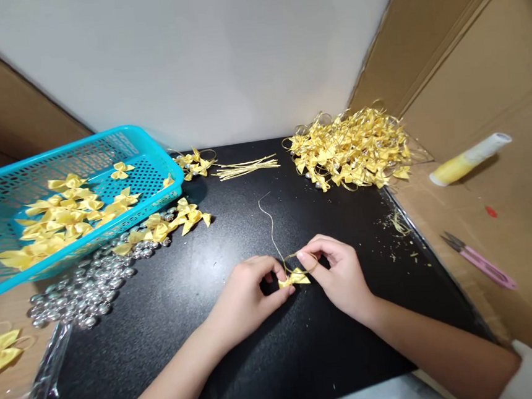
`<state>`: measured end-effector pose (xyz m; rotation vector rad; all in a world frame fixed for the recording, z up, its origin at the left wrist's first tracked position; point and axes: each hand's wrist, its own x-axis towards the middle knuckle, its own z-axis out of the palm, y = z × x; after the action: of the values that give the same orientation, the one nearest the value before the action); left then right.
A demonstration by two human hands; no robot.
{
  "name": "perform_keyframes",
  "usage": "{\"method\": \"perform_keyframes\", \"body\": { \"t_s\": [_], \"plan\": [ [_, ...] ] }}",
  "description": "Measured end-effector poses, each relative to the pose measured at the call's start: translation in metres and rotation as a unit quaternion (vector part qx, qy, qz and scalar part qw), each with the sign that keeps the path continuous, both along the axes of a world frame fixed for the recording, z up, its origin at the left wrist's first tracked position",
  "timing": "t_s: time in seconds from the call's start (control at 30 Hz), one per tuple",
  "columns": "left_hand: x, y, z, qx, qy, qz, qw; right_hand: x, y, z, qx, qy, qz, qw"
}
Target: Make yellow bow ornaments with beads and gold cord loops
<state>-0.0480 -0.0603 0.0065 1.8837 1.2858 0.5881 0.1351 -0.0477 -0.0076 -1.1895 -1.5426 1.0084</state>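
Note:
Near the middle of the black table (231, 227), my left hand (258, 290) pinches a small yellow ribbon bow (299, 276) at its left side. My right hand (332, 268) is closed on a thin gold cord (272, 227), which forms a loop just above the bow. The cord's free end runs up and away across the table top. Both hands rest close together, with the bow between them.
A blue basket (154, 200) with yellow bows stands at the left, silver beads (87, 289) beside it. Gold cords (247, 167) lie at the back, near a pile of corded bows (350, 148). Pink snips (486, 267) and a tube (470, 160) are at the right.

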Motion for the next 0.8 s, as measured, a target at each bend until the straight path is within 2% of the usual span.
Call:
{"method": "perform_keyframes", "body": {
  "t_s": [0.13, 0.23, 0.47, 0.63, 0.8],
  "plan": [
    [-0.001, 0.0, -0.007, -0.087, -0.131, 0.128, 0.979, 0.003, 0.001, -0.001, 0.052, -0.033, 0.006, 0.998],
    [-0.001, 0.0, -0.013, -0.133, -0.2, 0.176, 0.955, 0.004, 0.001, 0.0, 0.079, -0.059, 0.018, 0.995],
    [0.004, 0.0, -0.012, -0.154, -0.247, 0.212, 0.933, 0.006, 0.001, 0.006, 0.151, -0.068, 0.024, 0.986],
    [0.009, -0.001, -0.01, -0.192, -0.277, 0.219, 0.916, 0.001, 0.002, 0.002, 0.103, -0.057, 0.049, 0.992],
    [0.011, -0.004, -0.012, -0.199, -0.285, 0.226, 0.91, -0.001, 0.002, 0.0, 0.094, -0.042, 0.036, 0.994]
  ]
}}
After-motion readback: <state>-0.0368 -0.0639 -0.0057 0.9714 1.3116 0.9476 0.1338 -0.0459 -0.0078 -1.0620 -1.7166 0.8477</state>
